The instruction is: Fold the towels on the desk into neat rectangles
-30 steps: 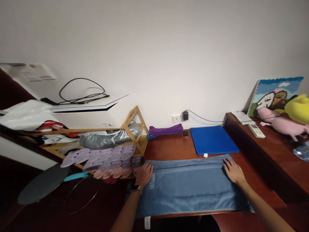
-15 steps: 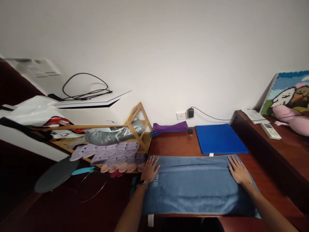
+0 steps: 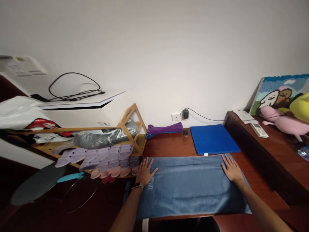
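Observation:
A blue-grey towel (image 3: 188, 183) with pale lettering near its left end lies spread over the front of the reddish-brown desk (image 3: 166, 146). My left hand (image 3: 145, 171) rests flat on the towel's far left corner, fingers apart, with a watch on the wrist. On the far right corner lies my right hand (image 3: 231, 169), palm down and fingers spread. Neither hand grasps anything. A white tag (image 3: 145, 225) hangs below the towel's near left edge. Just beyond the towel lies a flat blue folded cloth or pad (image 3: 214, 138), with a small white label at its near edge.
A wooden rack (image 3: 135, 141) on the left holds lilac and pink cups or trays (image 3: 106, 158) and a white box (image 3: 77, 116). A purple pouch (image 3: 164, 128) lies by the wall. On the right ledge are a remote (image 3: 259, 130), a pink plush toy (image 3: 285, 120) and a picture (image 3: 275, 96).
The view has turned a little to the right, so everything appears shifted left and a yellow object shows at the right edge. Both hands stay flat on the towel's far corners.

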